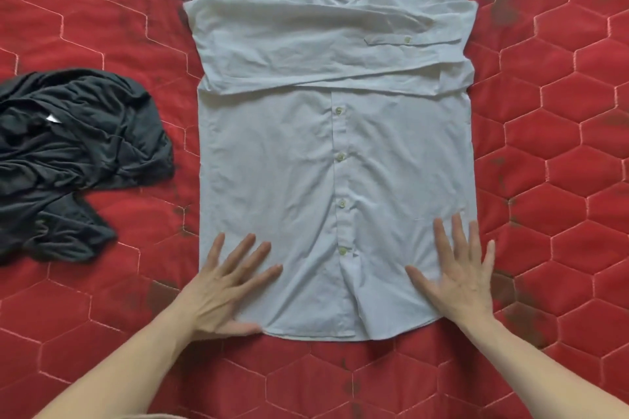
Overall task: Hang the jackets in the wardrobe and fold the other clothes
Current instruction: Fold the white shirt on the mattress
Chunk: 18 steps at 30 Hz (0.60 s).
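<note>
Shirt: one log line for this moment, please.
shirt flat, sleeves folded across | left hand flat on hem | right hand flat on hem

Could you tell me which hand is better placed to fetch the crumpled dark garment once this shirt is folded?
Left, probably. The left hand lies flat on the white shirt at its left hem corner, the side where the dark garment lies; the right hand would have to cross over the shirt.

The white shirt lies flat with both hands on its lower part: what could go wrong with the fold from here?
1. The sleeves lie loosely crossed over the chest; lifting the hem could shift them and spoil the fold.
2. The shirt is wrinkled near the bottom button; creases may get folded in.
3. The left hand lies partly off the shirt's edge, so the hem may rise unevenly against the right hand.
</note>
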Each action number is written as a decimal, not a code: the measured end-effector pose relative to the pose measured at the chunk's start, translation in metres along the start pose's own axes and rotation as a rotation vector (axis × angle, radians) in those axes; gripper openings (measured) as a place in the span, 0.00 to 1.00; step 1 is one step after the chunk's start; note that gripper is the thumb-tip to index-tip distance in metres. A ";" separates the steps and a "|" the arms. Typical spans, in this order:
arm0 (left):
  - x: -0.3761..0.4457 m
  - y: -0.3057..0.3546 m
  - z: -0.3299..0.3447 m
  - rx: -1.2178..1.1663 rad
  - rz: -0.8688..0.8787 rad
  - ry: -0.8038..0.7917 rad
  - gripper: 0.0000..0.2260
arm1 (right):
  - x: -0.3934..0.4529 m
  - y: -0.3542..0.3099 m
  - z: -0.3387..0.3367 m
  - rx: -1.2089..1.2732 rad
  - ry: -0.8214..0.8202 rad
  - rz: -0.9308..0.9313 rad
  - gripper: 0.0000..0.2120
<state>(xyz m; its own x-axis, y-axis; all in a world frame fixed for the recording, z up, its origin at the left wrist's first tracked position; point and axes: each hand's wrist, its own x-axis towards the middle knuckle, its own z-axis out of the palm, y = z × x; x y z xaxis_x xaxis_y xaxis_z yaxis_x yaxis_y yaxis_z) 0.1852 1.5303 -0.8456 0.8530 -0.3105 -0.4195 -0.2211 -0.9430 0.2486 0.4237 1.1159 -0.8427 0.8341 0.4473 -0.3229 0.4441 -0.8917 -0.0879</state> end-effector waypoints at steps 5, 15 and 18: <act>-0.027 -0.008 -0.011 0.076 0.122 -0.063 0.42 | -0.019 0.024 -0.002 -0.092 -0.083 -0.290 0.46; -0.035 0.006 -0.022 0.235 0.151 -0.069 0.40 | -0.016 0.056 -0.028 -0.254 -0.143 -0.755 0.41; -0.034 0.015 -0.027 0.249 0.100 -0.050 0.37 | -0.022 0.049 -0.032 -0.251 -0.153 -0.738 0.43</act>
<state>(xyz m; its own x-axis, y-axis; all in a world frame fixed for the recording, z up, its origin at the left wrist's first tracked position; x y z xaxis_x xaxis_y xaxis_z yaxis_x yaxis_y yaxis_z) 0.1657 1.5297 -0.8043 0.7980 -0.4037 -0.4475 -0.4182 -0.9056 0.0711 0.4371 1.0648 -0.8098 0.2498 0.8855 -0.3917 0.9404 -0.3183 -0.1200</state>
